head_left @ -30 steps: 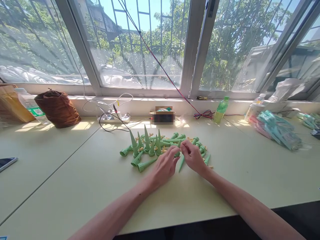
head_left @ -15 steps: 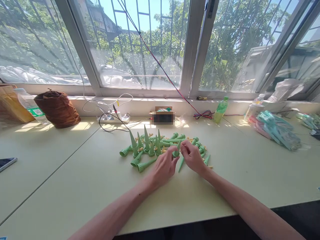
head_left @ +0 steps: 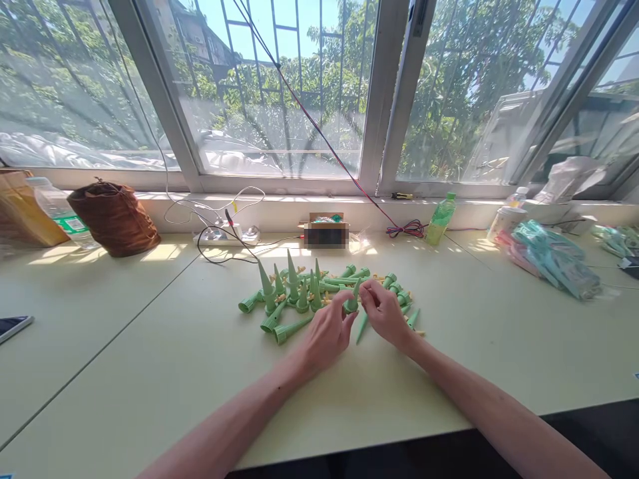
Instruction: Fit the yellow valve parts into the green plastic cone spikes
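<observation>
My left hand [head_left: 327, 329] is closed around the ribbed base of a green plant-watering spike [head_left: 353, 299], whose tip points up. My right hand [head_left: 384, 311] is pinched right beside the spike's upper part; whatever its fingers hold, if anything, is hidden. Another green spike lies on the table just below, between my hands. Around my hands are several more spikes, some standing upright [head_left: 267, 286] on the left and others lying down [head_left: 292, 329]. Small yellow pieces, apparently valves, show among them.
At the back of the pale table [head_left: 150, 372] are a brown leather pouch [head_left: 114, 218], a power strip [head_left: 234, 233] with cables, a small box [head_left: 326, 234] and a green bottle [head_left: 441, 219]. Plastic bags [head_left: 554, 259] lie at the right. A phone [head_left: 14, 326] is at the left edge.
</observation>
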`<state>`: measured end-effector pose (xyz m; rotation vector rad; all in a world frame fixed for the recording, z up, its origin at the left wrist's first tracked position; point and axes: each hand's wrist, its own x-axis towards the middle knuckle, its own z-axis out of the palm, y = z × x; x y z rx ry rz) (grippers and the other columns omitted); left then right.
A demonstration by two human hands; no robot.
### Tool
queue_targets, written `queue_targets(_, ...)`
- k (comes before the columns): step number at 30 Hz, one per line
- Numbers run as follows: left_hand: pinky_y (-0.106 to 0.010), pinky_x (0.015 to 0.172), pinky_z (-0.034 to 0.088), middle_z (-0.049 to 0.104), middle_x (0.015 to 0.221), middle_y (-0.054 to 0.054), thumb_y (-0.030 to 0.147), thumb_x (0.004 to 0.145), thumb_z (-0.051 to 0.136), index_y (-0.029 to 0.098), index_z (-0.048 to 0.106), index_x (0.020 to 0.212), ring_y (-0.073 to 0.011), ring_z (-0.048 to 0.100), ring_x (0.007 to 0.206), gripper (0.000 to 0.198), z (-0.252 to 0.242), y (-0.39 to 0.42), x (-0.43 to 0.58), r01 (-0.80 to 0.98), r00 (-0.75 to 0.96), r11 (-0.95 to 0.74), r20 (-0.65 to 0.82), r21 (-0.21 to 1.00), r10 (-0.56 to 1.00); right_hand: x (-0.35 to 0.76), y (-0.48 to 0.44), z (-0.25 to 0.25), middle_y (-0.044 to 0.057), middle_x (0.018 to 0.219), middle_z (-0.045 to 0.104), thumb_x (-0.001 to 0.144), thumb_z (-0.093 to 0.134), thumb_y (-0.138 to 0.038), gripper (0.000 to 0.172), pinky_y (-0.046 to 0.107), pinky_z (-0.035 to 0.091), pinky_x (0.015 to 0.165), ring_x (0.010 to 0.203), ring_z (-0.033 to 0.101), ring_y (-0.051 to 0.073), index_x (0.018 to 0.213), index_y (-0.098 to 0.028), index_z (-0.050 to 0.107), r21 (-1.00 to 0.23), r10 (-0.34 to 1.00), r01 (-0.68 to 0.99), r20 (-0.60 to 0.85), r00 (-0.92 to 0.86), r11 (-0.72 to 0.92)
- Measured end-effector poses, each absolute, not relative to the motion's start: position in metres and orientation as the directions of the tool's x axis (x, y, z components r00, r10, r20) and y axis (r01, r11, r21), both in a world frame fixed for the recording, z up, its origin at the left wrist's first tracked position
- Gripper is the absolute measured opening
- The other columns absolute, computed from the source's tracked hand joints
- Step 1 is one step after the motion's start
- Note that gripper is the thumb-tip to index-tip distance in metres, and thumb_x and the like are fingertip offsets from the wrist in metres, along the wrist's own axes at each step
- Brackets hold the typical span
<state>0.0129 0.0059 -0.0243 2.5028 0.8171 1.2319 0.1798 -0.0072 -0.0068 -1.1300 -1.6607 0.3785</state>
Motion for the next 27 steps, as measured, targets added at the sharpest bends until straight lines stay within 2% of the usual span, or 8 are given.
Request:
queue_targets(10, -0.020, 0.054, 0.036, 0.046, 0.064, 0.009, 0.020, 0.096, 0.047, 0.020, 0.034, 0.124, -0.0082, 0.040, 0.044, 0.031, -0.024, 0.005, 0.014, 0.379, 0.456, -0.818, 0.682, 0.432, 0.572, 0.180, -0.006, -0.008, -0.004, 0.059, 0.045, 0.100, 0.042, -0.037, 0.026, 0.025, 0.033, 0.051, 0.051, 0.039, 0.012, 0.081, -0.021, 0.049, -0.720, 0.825, 0.486, 0.565, -0.004, 0.495)
queue_targets(15, -0.020, 0.053, 0.036, 0.051, 0.070, 0.006, 0.027, 0.097, 0.049, 0.021, 0.035, 0.123, -0.0102, 0.052, 0.053, 0.030, -0.021, 0.004, 0.016, 0.359, 0.392, -0.772, 0.665, 0.525, 0.635, 0.179, -0.008, -0.007, -0.004, 0.059, 0.044, 0.100, 0.042, -0.039, 0.027, 0.025, 0.031, 0.050, 0.050, 0.038, 0.012, 0.081, -0.022, 0.050, -0.734, 0.829, 0.468, 0.559, 0.003, 0.493)
queue_targets(17, -0.020, 0.054, 0.038, 0.056, 0.080, 0.002, 0.030, 0.098, 0.047, 0.021, 0.037, 0.121, -0.0100, 0.054, 0.058, 0.026, -0.019, 0.004, 0.016, 0.331, 0.359, -0.760, 0.671, 0.559, 0.649, 0.179, -0.008, -0.005, -0.005, 0.059, 0.043, 0.100, 0.043, -0.039, 0.027, 0.025, 0.031, 0.049, 0.050, 0.037, 0.012, 0.081, -0.022, 0.050, -0.736, 0.828, 0.464, 0.561, 0.010, 0.493)
queue_targets(19, -0.021, 0.055, 0.038, 0.057, 0.086, -0.001, 0.032, 0.100, 0.043, 0.021, 0.040, 0.117, -0.0093, 0.052, 0.058, 0.021, -0.017, 0.005, 0.016, 0.308, 0.323, -0.748, 0.675, 0.587, 0.663, 0.179, -0.009, -0.005, -0.005, 0.059, 0.043, 0.100, 0.042, -0.040, 0.027, 0.024, 0.031, 0.048, 0.050, 0.037, 0.011, 0.081, -0.022, 0.049, -0.739, 0.826, 0.458, 0.564, 0.021, 0.493)
queue_targets(23, -0.023, 0.052, 0.032, 0.053, 0.073, 0.003, 0.034, 0.102, 0.038, 0.020, 0.044, 0.109, -0.0084, 0.041, 0.049, 0.017, -0.015, 0.005, 0.014, 0.333, 0.283, -0.690, 0.630, 0.642, 0.723, 0.179, -0.009, -0.004, -0.005, 0.059, 0.043, 0.100, 0.043, -0.041, 0.027, 0.024, 0.032, 0.048, 0.050, 0.037, 0.011, 0.081, -0.022, 0.049, -0.746, 0.823, 0.444, 0.566, 0.033, 0.496)
queue_targets(27, -0.023, 0.051, 0.028, 0.047, 0.065, 0.005, 0.035, 0.102, 0.035, 0.020, 0.046, 0.104, -0.0090, 0.037, 0.046, 0.019, -0.014, 0.003, 0.013, 0.371, 0.270, -0.643, 0.584, 0.670, 0.765, 0.179, -0.010, -0.006, -0.004, 0.060, 0.043, 0.100, 0.044, -0.040, 0.026, 0.024, 0.035, 0.050, 0.051, 0.039, 0.012, 0.083, -0.022, 0.050, -0.752, 0.827, 0.418, 0.562, 0.004, 0.509)
